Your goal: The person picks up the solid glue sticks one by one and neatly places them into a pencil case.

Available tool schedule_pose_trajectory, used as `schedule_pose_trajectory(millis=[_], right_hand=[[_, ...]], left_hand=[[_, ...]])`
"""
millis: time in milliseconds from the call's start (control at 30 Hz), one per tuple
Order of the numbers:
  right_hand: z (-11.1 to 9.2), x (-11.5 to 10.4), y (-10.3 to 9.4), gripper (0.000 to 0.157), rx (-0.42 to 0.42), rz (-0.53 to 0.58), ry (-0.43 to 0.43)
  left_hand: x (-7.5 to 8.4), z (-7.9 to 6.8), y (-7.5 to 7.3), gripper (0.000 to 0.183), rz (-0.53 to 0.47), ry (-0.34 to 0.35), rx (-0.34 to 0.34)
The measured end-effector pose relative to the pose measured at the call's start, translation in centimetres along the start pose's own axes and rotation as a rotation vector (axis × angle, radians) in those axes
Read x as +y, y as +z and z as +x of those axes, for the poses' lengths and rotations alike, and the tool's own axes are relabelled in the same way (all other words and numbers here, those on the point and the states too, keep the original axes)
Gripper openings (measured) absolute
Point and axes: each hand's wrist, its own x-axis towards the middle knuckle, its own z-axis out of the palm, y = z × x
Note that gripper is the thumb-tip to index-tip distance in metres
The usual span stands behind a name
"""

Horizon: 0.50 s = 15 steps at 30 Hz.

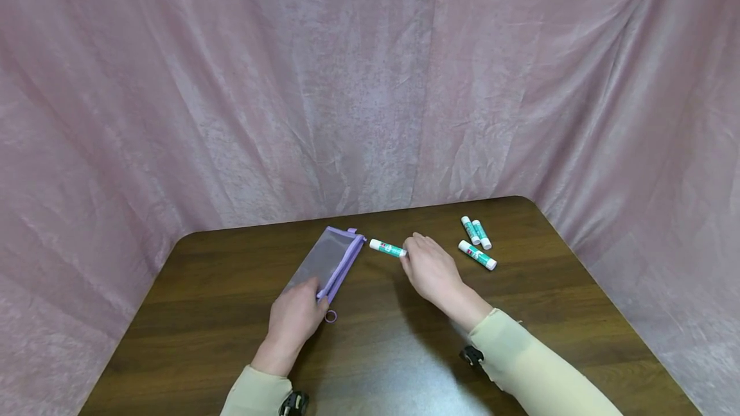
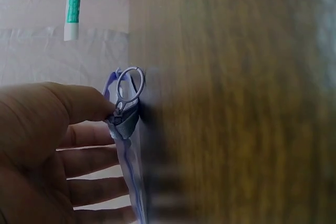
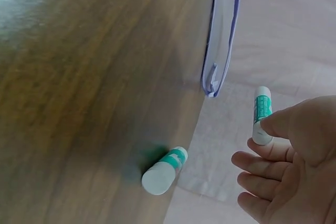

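My left hand [image 1: 297, 314] pinches the near end of a purple-trimmed mesh zipper pouch [image 1: 324, 255], thumb on the zipper side. A purple ring pull [image 2: 130, 85] sticks out by the thumb in the left wrist view. In the right wrist view the pouch's two edges [image 3: 231, 51] stand apart, so its mouth gapes. Between thumb and index finger, my right hand [image 1: 432, 268] holds a white and green glue stick [image 1: 388, 249] by one end. The stick's other end points left, close to the pouch's far corner and apart from it.
Beyond my right hand lie two glue sticks side by side [image 1: 468, 230] [image 1: 482, 235], with a third glue stick [image 1: 477, 255] nearer. All lie on the brown wooden table [image 1: 220, 281]. A pink curtain [image 1: 370, 82] hangs behind the table's far edge.
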Motion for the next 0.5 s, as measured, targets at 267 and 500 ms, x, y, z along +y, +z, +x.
schedule_pose_trajectory(millis=[267,500], right_hand=[[-0.9,0.3,-0.1,0.018,0.006,0.011,0.004],[-1.3,0.3,-0.1,0.017,-0.03,0.031,0.027]], left_hand=[[0.0,0.6,0.2,0.036,-0.008,0.018,0.081],[0.3,0.9,0.4,0.032,-0.021,0.015,0.085]])
